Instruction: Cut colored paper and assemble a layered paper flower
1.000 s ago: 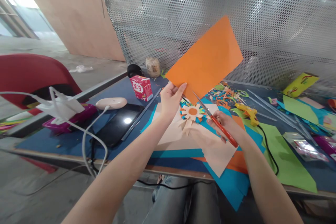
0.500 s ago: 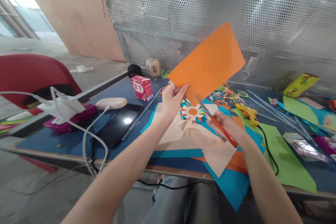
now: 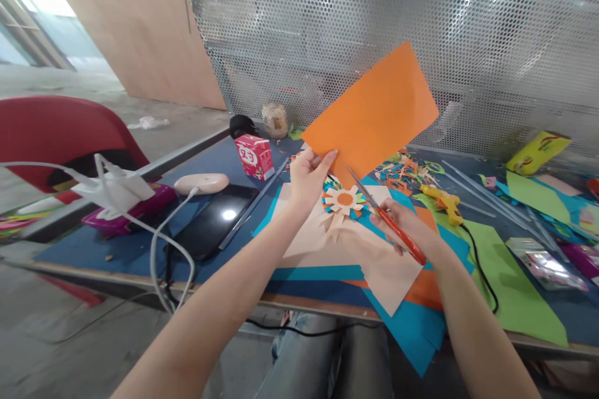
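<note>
Between the thumb and fingers of my left hand [image 3: 309, 176] is the lower left corner of an orange paper sheet [image 3: 374, 109], raised above the table and tilted. My right hand [image 3: 403, 224] is closed around the red handles of a pair of scissors [image 3: 390, 221]. The scissors' blades point up and left, with the tip at the sheet's lower edge. Below the sheet, a layered paper flower [image 3: 345, 199] with cream petals and an orange centre lies on cream paper [image 3: 304, 243] and blue paper. Part of the flower is hidden by the sheet.
Left of my arms are a black phone [image 3: 213, 221], a white corded device [image 3: 201, 183], a charger [image 3: 115, 190] and a pink box [image 3: 254, 157]. Paper scraps [image 3: 402, 171], a yellow glue gun [image 3: 442, 201] and green paper [image 3: 510, 280] lie right. A perforated metal panel [image 3: 299, 31] stands behind.
The hands, orange sheet and scissors keep nearly the same pose. The whole view has shifted very slightly, with things appearing a little further right.
</note>
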Tool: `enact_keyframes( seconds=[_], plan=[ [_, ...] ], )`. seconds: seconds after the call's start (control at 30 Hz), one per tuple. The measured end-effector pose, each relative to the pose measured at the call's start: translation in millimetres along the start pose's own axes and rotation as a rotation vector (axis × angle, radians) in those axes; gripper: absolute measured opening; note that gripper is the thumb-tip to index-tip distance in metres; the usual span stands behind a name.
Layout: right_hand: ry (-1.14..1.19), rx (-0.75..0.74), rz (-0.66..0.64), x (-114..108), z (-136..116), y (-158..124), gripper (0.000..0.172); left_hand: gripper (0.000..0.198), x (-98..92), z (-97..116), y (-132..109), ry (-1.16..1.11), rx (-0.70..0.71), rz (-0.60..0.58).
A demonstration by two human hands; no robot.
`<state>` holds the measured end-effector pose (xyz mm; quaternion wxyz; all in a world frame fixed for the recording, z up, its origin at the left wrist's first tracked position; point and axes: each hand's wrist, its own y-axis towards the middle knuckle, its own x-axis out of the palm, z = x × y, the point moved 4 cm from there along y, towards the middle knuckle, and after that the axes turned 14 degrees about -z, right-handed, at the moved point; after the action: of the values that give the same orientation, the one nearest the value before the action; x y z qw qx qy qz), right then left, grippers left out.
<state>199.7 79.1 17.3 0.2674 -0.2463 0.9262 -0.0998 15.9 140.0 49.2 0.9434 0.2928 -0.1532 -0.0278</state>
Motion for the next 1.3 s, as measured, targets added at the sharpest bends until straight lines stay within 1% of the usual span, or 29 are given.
enact_keyframes(
  seconds=[0.27,0.47,0.6,0.7,0.9,1.03,1.13,1.3],
  plan=[
    [-0.105,-0.035,0.049,-4,4,2,0.033,0.017,0.7,1,0,-0.01,-0.009,-0.01],
    [-0.05,0.0,0.052,-3,5,2,0.035,0.016,1.2,1,0,-0.005,-0.009,-0.006],
    [-0.031,0.004,0.037,-3,7,4,0.037,0.019,0.7,0,0,0.02,-0.006,0.001],
    [-0.023,-0.003,0.051,-3,9,5,0.037,0.023,0.4,0,0,0.03,-0.003,-0.004],
    [-0.008,-0.027,0.047,-1,2,3,0.035,0.025,0.1,0,-1,0.054,-0.015,0.005],
    [0.024,-0.025,0.035,2,-1,3,0.033,0.025,2.9,-2,-2,0.041,-0.034,-0.023],
    [0.032,-0.002,0.039,1,2,5,0.032,0.024,5.0,-4,-3,0.02,-0.05,-0.05],
    [0.054,0.008,0.019,0,10,11,0.033,0.024,5.4,-6,-3,0.005,-0.062,-0.058]
  ],
)
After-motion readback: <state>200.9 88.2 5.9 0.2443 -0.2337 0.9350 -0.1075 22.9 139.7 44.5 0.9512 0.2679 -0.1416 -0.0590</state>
